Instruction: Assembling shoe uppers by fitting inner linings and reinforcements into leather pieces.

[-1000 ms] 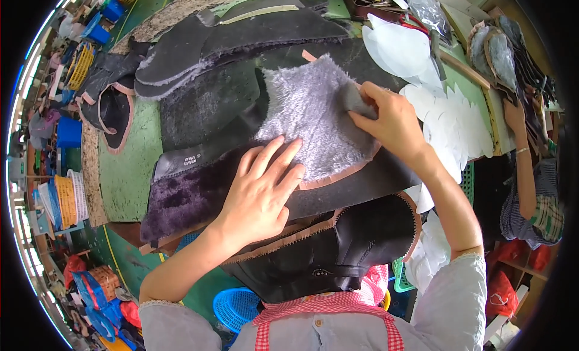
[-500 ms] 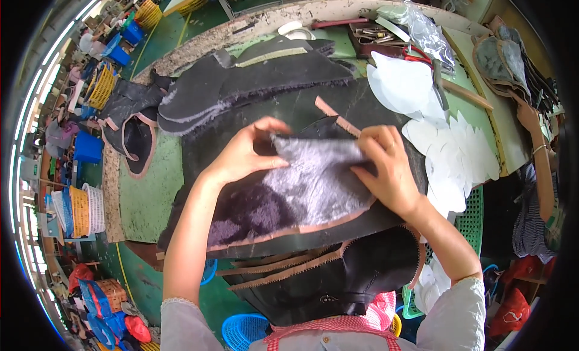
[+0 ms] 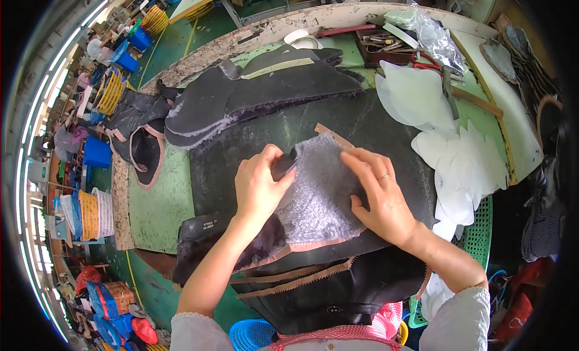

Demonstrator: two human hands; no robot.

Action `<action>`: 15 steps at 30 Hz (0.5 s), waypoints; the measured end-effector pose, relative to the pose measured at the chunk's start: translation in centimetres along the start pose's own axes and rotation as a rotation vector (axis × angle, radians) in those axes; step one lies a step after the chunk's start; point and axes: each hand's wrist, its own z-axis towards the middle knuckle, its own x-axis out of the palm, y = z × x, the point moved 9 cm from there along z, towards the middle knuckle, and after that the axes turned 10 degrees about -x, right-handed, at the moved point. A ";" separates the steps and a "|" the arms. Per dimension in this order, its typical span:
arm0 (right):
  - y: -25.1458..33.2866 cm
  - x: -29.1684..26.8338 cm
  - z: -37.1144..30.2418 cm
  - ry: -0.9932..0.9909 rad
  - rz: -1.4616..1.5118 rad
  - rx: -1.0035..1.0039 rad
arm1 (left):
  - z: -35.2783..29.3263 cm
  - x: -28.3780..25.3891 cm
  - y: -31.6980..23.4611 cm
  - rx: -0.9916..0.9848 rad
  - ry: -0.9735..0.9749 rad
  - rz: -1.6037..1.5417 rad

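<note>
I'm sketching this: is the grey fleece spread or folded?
Mostly spread: the grey fleece shows its pile between the left hand and right hand; cannot tell whether its left edge folds.

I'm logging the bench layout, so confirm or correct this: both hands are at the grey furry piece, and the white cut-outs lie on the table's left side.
One side is wrong: the head view shows the white cut-outs on the table's right side. Left hand and right hand are indeed at the grey furry piece.
</note>
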 end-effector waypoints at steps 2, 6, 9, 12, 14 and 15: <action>1.1 0.8 -0.2 0.078 -0.205 -0.083 | -0.3 -0.1 -0.1 0.022 -0.024 0.081; 2.9 4.2 -1.4 0.305 -0.007 -0.248 | -1.3 -0.8 -3.0 0.200 -0.163 0.299; 1.9 4.3 -0.2 0.287 -0.012 -0.151 | -3.3 -0.3 -4.1 0.420 -0.167 0.357; 0.6 5.0 1.2 0.217 -0.155 -0.176 | -6.0 0.4 -4.7 0.549 -0.116 0.399; -0.1 5.4 1.8 0.183 -0.219 -0.174 | -7.6 0.6 -4.3 0.566 0.073 0.442; -0.5 5.7 2.0 0.174 -0.266 -0.193 | -8.0 0.5 -4.2 0.562 0.216 0.311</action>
